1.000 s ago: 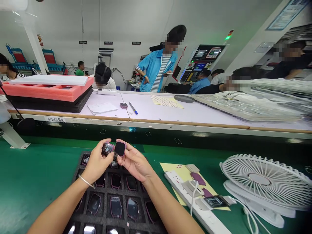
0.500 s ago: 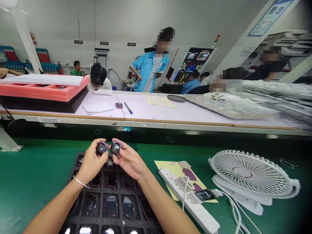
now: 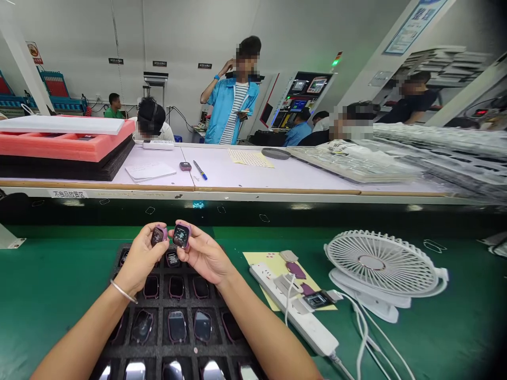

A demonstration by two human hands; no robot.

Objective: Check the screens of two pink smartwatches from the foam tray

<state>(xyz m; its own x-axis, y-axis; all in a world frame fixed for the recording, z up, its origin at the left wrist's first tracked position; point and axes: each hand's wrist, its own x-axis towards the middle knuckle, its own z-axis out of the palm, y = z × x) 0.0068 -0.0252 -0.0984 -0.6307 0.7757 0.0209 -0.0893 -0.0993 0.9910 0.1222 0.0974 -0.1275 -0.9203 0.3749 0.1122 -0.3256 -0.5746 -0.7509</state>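
My left hand (image 3: pixel 141 257) pinches a purple-framed smartwatch (image 3: pixel 159 236) with its lit screen tilted up. In my right hand (image 3: pixel 208 257) is a second smartwatch (image 3: pixel 181 236), also purple with a lit screen, held between thumb and fingers. The two watches are close side by side above the far end of a black foam tray (image 3: pixel 185 348). Several watches sit in the tray's square pockets, some dark, such as the watch (image 3: pixel 177 326) in the middle. My forearms hide part of the tray's sides.
To the right are a white power strip (image 3: pixel 293 311), a yellow sheet (image 3: pixel 253 257) with purple pieces, white cables and a white fan (image 3: pixel 386 274). A raised shelf (image 3: pixel 222 177) beyond holds a pen (image 3: pixel 200 170), papers, another watch (image 3: pixel 185 166) and pink foam trays (image 3: pixel 79 145). People are behind it.
The whole view has shifted slightly, so most things appear further left. Both hands still hold the watches, which are turned a little. The standing person has raised a hand to the head.
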